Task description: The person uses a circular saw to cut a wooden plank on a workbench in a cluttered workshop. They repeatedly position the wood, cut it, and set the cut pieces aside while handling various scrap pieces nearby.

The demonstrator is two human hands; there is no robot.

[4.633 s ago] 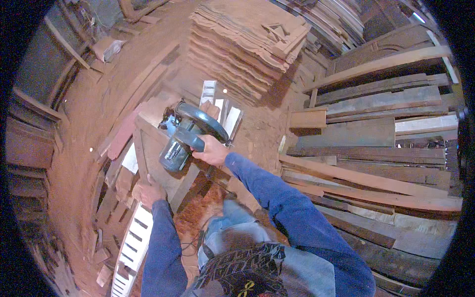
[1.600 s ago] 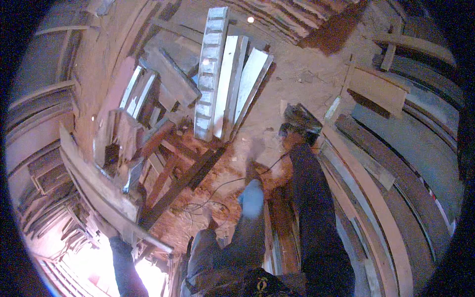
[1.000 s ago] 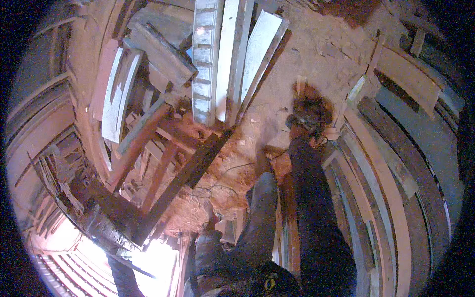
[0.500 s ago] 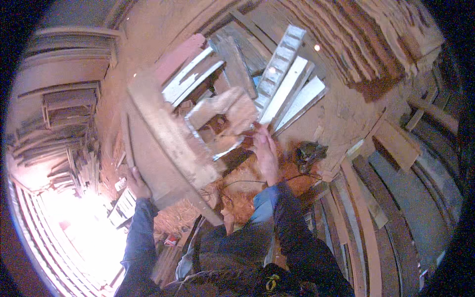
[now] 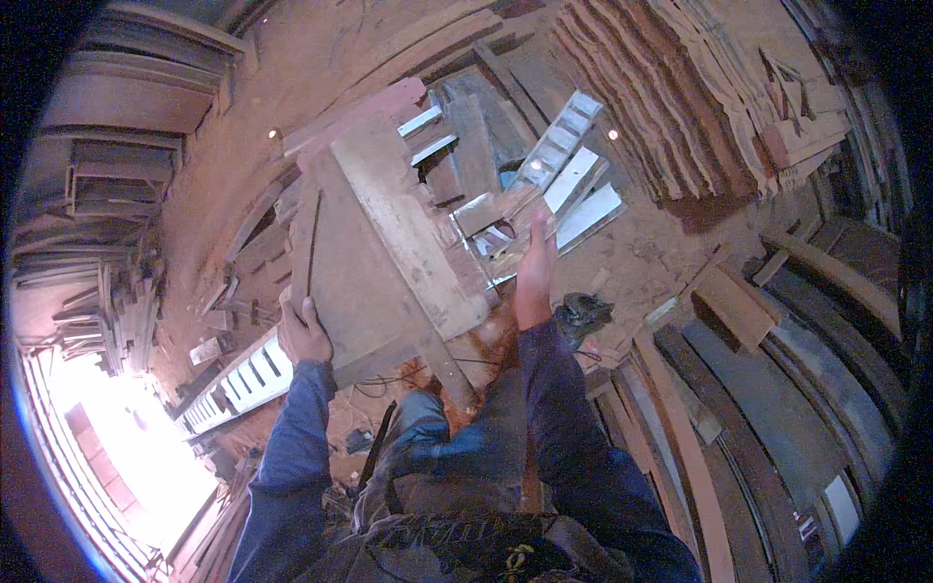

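A tilted wooden frame (image 5: pixel 403 219) with a broad flat panel (image 5: pixel 364 277) is held out in front of me. My left hand (image 5: pixel 306 332) is closed round the panel's left edge, thumb on top. At the frame's right end, a small flat wooden piece (image 5: pixel 526 208) and some short bars surround an opening. My right hand (image 5: pixel 535 274) is closed on this end with the thumb upright along it; its other fingers are mostly hidden. A narrow strip of wood (image 5: pixel 444 364) sticks out from the panel's near side toward my legs.
Beyond the frame, a slotted pale bar (image 5: pixel 559 139) and white-faced boards (image 5: pixel 590 216) lie on the dusty floor. Wavy-edged planks (image 5: pixel 656 102) are stacked at the far right. Long boards (image 5: pixel 724 428) line the near right. A dark bundle (image 5: pixel 581 318) lies beside my right forearm.
The wooden frame has shifted to the right and turned, with both hands still on it. My left hand has come inward and a little higher; my right hand has moved slightly up and right.
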